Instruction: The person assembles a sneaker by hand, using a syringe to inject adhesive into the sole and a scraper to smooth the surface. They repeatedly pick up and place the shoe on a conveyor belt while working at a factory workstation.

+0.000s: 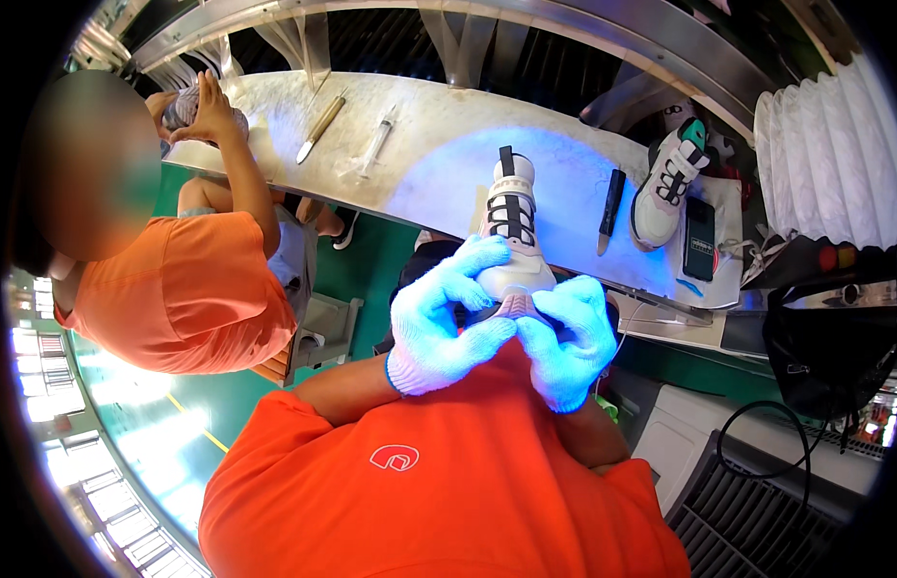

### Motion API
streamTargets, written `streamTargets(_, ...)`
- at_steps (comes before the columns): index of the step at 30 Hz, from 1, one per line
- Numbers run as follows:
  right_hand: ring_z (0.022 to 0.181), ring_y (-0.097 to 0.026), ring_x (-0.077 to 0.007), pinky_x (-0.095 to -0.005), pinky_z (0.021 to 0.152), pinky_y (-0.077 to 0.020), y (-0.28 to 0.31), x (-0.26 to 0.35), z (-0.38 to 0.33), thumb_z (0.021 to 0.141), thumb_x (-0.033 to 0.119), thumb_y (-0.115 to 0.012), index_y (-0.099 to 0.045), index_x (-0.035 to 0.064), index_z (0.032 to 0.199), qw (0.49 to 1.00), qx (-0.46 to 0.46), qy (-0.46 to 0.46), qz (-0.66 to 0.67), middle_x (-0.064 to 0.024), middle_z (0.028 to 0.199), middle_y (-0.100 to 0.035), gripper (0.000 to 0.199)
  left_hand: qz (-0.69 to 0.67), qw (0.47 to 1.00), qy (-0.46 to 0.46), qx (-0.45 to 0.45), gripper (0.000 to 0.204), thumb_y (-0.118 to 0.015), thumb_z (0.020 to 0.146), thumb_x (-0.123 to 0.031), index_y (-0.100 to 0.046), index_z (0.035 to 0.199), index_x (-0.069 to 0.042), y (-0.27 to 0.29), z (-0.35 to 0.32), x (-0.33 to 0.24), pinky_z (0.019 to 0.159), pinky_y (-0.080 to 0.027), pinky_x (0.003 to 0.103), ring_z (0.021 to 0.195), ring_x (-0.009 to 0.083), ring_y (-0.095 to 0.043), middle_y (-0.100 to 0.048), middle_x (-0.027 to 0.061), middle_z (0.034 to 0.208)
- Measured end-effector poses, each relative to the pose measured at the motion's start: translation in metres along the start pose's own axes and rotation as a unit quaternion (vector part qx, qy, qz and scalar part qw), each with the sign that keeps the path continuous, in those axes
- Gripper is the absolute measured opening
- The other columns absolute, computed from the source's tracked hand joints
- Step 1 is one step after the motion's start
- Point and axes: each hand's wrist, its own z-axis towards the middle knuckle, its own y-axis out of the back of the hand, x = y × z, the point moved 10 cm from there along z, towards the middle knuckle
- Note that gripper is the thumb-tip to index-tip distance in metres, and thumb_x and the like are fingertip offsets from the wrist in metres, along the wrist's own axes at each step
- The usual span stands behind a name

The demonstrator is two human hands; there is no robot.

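Observation:
A white sneaker (511,222) with black straps rests at the bench edge, its toe toward me. My left hand (444,323), in a white knitted glove lit blue, grips the left side of the toe, thumb pressed at the toe tip. My right hand (571,342), gloved the same way, holds the toe from the right with its fingers bent in. Between the two hands shows the pinkish ridged front of the sole (515,305). The underside of the shoe is hidden.
Right of the sneaker lie a dark-handled knife (611,212), a second white sneaker (663,188) and a phone (699,239). A syringe (376,141) and a wooden-handled blade (321,128) lie on the left of the bench (420,135). A co-worker in orange (184,289) sits at left, holding a grey shoe.

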Motion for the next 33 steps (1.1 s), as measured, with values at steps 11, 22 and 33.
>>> streamTargets(11, 0.08, -0.057, -0.0161, -0.0288, 0.068, -0.0452, -0.003, 0.004, 0.01, 0.082, -0.011, -0.089, -0.077, 0.0041, 0.113, 0.999, -0.009, 0.018, -0.034, -0.0066, 0.097, -0.064, 0.037, -0.009, 1.0, -0.002, -0.026, 0.03, -0.096, 0.085, -0.003, -0.066, 0.088, -0.002, 0.002, 0.01, 0.003, 0.125, -0.046, 0.057, 0.133, 0.0382, -0.073, -0.078, 0.0292, 0.129)
streamTargets(22, 0.08, -0.056, -0.0159, -0.0296, 0.069, -0.0444, -0.006, 0.008, 0.017, 0.082, -0.014, -0.088, -0.075, 0.0029, 0.111, 0.999, 0.0, 0.022, -0.044, -0.0061, 0.096, -0.064, 0.036, 0.005, 1.0, -0.009, -0.006, 0.034, -0.096, 0.084, -0.001, -0.064, 0.096, -0.002, 0.005, 0.014, 0.007, 0.116, -0.054, 0.054, 0.13, 0.0365, -0.075, -0.079, 0.0264, 0.123)
streamTargets(33, 0.084, -0.06, -0.009, -0.0248, 0.075, -0.0547, -0.021, -0.018, 0.0, 0.082, 0.0, -0.099, -0.06, -0.0035, 0.146, 0.994, -0.033, -0.101, 0.011, -0.0011, 0.102, -0.064, 0.076, -0.028, 0.98, 0.058, 0.188, 0.063, -0.086, 0.095, -0.043, -0.072, 0.136, 0.002, 0.001, 0.037, 0.021, 0.127, -0.04, 0.053, 0.15, 0.0382, -0.055, -0.069, 0.0248, 0.145)
